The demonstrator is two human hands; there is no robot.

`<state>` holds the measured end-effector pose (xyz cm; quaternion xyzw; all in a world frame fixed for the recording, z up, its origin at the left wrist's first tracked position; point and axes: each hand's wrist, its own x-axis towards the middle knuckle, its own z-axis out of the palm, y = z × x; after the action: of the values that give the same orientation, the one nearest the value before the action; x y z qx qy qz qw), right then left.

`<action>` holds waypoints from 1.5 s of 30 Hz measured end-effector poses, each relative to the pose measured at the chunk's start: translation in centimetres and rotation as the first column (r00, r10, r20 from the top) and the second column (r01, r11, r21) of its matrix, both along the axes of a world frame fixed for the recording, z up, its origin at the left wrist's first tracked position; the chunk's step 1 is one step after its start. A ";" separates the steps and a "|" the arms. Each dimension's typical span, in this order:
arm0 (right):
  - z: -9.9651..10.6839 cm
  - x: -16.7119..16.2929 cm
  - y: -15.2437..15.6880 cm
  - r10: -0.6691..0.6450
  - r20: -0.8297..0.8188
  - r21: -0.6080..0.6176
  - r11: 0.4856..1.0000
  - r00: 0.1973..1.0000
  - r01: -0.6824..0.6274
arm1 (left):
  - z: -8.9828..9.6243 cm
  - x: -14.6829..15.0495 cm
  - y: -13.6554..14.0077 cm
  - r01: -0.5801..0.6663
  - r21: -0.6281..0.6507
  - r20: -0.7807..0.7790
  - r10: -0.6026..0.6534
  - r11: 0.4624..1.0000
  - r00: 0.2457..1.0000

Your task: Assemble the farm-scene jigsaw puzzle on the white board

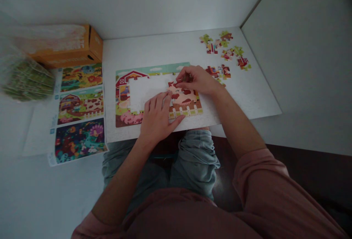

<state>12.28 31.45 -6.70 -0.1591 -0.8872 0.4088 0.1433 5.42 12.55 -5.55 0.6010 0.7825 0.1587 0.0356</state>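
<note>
A farm jigsaw puzzle lies partly assembled on the white table, its border joined around a blank white middle. Pieces showing a brown-spotted cow fill its right part. My left hand rests palm down across the lower middle, fingers stretched out and fingertips at the cow's left edge. Over the upper right part, my right hand has thumb and fingers pinched on a puzzle piece at the cow's upper left. The fingers partly cover that piece, so whether it is fully seated cannot be seen.
Loose and joined puzzle pieces lie at the table's back right. A printed sheet with three pictures lies left, the farm scene in its middle. Behind it stand an orange box and a clear plastic bag with green contents. Walls border the table.
</note>
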 end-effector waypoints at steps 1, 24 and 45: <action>0.0 0.0 0.2 0.007 0.003 0.055 0.998 1.000 -0.007 | 0.1 0.0 0.0 0.007 0.000 -0.001 -0.007 1.000 1.000; 0.1 0.5 0.7 -0.026 -0.033 0.410 0.912 0.999 0.037 | 0.0 0.0 0.0 0.040 0.041 -0.001 -0.040 0.998 0.999; 0.9 1.7 3.9 -0.501 -0.599 -0.001 0.781 0.624 0.625 | 1.0 0.2 -0.9 0.106 -0.019 0.024 -0.106 0.994 0.994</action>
<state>14.00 35.33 -5.83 -0.2844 -0.7440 0.2762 0.5379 5.63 11.69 -4.60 0.6395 0.7505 0.1556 0.0591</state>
